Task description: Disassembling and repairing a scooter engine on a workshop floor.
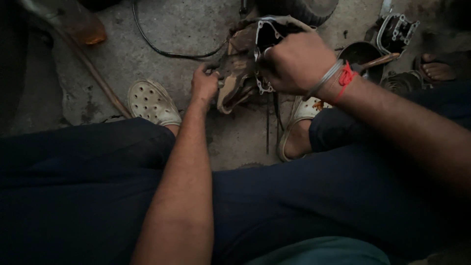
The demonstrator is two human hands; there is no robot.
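Cream perforated clog (151,101), red wrist thread (345,78), dark navy trousers (78,191), grey stained concrete floor (181,29)

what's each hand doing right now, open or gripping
Left hand: closed on the edge of the metal engine casing.
Right hand: closed on the casing's top.

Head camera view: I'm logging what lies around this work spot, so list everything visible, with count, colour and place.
Engine casing: one, grimy brown-grey metal, on the floor between the feet, held by both hands.
Second casing part: one, grey metal, top right.
Bowl: one, dark, right of the casing, with a wooden-handled tool resting in it.
Cable: one, black, curving across the concrete floor.
Rod: one, long, rusty brown, lying diagonally at left.
Tyre: one, dark, top edge.
Another person's foot: one, in a sandal, far right.
Perforated clogs: two, cream, on the person's feet.
Trousers: dark navy.
Wrist bangle and thread: silver, red.
Left hand: grip on the casing's left edge.
Right hand: grip on its top.
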